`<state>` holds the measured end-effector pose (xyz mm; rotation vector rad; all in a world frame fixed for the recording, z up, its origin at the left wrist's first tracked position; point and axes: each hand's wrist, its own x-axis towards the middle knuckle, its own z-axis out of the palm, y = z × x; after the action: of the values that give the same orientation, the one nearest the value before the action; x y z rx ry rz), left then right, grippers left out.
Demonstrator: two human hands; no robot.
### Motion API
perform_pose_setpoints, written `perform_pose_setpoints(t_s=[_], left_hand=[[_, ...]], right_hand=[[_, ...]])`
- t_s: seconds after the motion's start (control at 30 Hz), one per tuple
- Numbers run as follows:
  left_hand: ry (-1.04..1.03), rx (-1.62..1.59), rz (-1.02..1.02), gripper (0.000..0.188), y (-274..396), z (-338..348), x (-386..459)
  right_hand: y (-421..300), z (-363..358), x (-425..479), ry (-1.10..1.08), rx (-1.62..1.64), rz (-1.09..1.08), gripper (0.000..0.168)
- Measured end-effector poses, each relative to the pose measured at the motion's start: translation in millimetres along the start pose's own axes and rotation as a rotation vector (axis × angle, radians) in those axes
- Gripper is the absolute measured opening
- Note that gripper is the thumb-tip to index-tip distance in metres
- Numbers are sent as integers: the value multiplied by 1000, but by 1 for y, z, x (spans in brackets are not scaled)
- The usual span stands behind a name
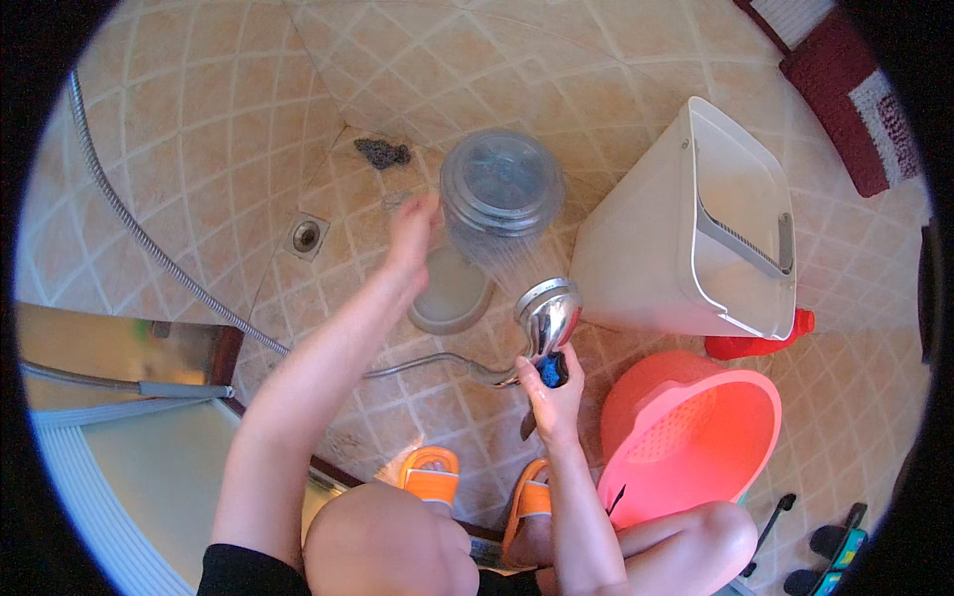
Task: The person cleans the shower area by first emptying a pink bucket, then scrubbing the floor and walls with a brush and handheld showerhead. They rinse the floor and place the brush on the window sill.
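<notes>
My right hand [555,398] grips a chrome shower head [551,320], together with a small blue item [552,370] that I cannot make out fully. Water sprays from the head towards a clear, bluish round jar [503,182] with a ridged rim. Blurred by motion, my left hand [414,238] is at the jar's left side; whether it touches the jar is not plain. Below the jar, a round pale lid or shallow dish [451,294] lies on the tiled floor. A metal shower hose [425,360] runs behind my left forearm to the shower head.
To the right stands a tall white bin [641,246] with a grey handle. A red bottle [760,343] and a tilted pink basin [689,439] are near it. Left are a floor drain [305,236] and dark mesh [382,153]. Orange slippers [432,477] are on my feet.
</notes>
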<state>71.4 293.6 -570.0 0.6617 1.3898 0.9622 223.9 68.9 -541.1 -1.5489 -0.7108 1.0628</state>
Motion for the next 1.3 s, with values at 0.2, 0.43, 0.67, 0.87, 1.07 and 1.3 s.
perform_pose_setpoints(t_s=[0.2,0.43,0.67,0.87,1.07,1.3], left_hand=[[-329,-354,-537,26,-139,-50,12],[-269,695,236,30,-146,-62,4],[-401,1501,813,56,-129,-64,1],[-429,1610,799,61,-170,-70,-11],[-526,1382,579,60,-174,-67,-8],[-322,1224,810,75,-172,-18,3]], right_hand=[[7,20,-12,-352,-328,77,34],[43,18,-39,64,-363,140,28],[47,11,-40,-39,-385,130,29],[60,9,-49,-97,-433,217,28],[58,12,-40,119,-161,195,26],[66,5,-33,101,-199,194,26]])
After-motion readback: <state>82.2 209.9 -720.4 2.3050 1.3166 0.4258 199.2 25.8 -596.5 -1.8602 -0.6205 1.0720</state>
